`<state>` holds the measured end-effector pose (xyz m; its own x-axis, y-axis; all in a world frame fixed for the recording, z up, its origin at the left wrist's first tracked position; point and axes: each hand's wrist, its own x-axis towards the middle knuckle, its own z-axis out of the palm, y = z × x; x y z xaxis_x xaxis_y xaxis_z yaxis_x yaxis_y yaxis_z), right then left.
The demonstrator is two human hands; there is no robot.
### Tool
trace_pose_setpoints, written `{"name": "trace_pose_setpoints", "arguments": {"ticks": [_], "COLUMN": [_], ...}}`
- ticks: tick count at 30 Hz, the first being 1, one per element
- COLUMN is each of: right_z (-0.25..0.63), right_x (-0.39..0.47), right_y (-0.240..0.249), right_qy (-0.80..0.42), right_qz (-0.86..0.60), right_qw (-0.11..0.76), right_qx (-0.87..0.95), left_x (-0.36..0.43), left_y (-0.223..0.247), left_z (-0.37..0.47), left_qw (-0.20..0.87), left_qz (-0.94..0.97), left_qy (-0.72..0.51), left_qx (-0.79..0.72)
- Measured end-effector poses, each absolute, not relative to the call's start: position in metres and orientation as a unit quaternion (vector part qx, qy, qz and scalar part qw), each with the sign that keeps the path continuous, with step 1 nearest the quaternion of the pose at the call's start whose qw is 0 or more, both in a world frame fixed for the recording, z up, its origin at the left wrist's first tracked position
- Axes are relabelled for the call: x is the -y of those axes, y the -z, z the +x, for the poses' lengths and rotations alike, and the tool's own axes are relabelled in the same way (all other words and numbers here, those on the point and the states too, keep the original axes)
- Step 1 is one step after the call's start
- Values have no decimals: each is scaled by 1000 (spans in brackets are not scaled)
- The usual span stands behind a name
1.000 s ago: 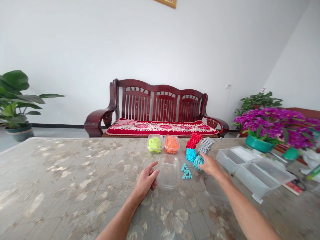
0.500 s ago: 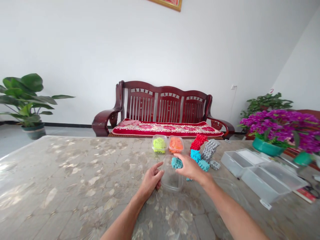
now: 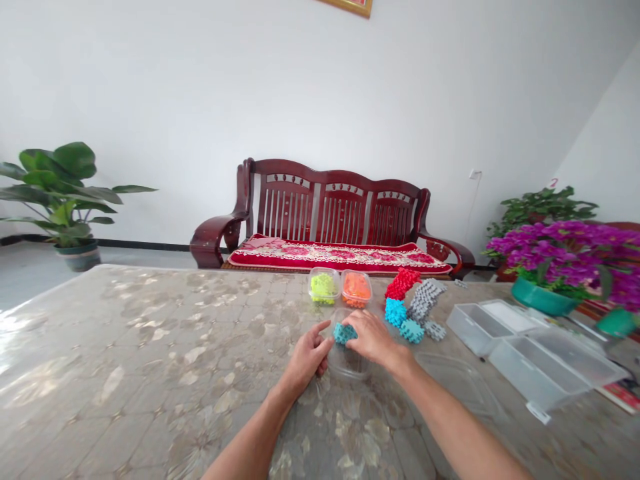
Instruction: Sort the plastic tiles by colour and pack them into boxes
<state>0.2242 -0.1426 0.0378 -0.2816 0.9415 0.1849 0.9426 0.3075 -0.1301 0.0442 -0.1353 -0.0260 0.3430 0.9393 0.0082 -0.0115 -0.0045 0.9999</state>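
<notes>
My right hand (image 3: 371, 339) grips a teal block piece (image 3: 343, 333) over a clear plastic container (image 3: 350, 369). At the container's left side is my left hand (image 3: 311, 350), its index finger stretched out and its thumb apart, touching or close to the rim. Behind stand a clear tub of yellow-green pieces (image 3: 324, 287) and another of orange pieces (image 3: 357, 289). To the right lie joined pieces: a red group (image 3: 401, 283), a grey group (image 3: 426, 300), a bright blue group (image 3: 395, 311) and a teal one (image 3: 412, 331).
A translucent divided box (image 3: 540, 367) stands on the right of the patterned table (image 3: 150, 360). A clear lid (image 3: 457, 380) lies beside my right forearm. Purple flowers in a teal pot (image 3: 543, 299) stand at the back right. Beyond the table is a wooden bench (image 3: 343, 207).
My right hand has moved left and slightly down with the teal piece, bringing it closer to my left hand. The whole view has shifted slightly.
</notes>
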Motion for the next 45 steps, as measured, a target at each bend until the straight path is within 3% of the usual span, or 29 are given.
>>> {"name": "trace_pose_setpoints", "arguments": {"ticks": [4, 9, 11, 15, 19, 34, 38, 43, 45], "right_z": [220, 256, 287, 342, 363, 361, 365, 334, 305], "right_x": [141, 143, 148, 158, 160, 152, 155, 167, 173], "right_y": [-37, -26, -22, -16, -10, -17, -19, -44, -57], "right_qy": [-14, -6, 32, 76, 54, 3, -17, -56, -78], "right_qz": [-583, -605, -675, -798, -825, -799, -812, -758, -710], "right_qw": [129, 312, 336, 186, 71, 12, 62, 232, 256], "right_qx": [802, 733, 656, 568, 558, 602, 581, 607, 652], "left_x": [136, 138, 139, 139, 139, 138, 137, 138, 137], "left_y": [24, 21, 20, 20, 20, 20, 22, 21, 20], "left_z": [44, 42, 42, 43, 43, 42, 43, 43, 43], "left_qw": [575, 569, 569, 567, 571, 563, 559, 558, 555], "left_qz": [582, 582, 583, 585, 583, 596, 598, 598, 600], "left_qy": [-407, -409, -409, -408, -407, -397, -397, -396, -397], "left_qx": [-406, -412, -412, -412, -410, -413, -415, -417, -417]}}
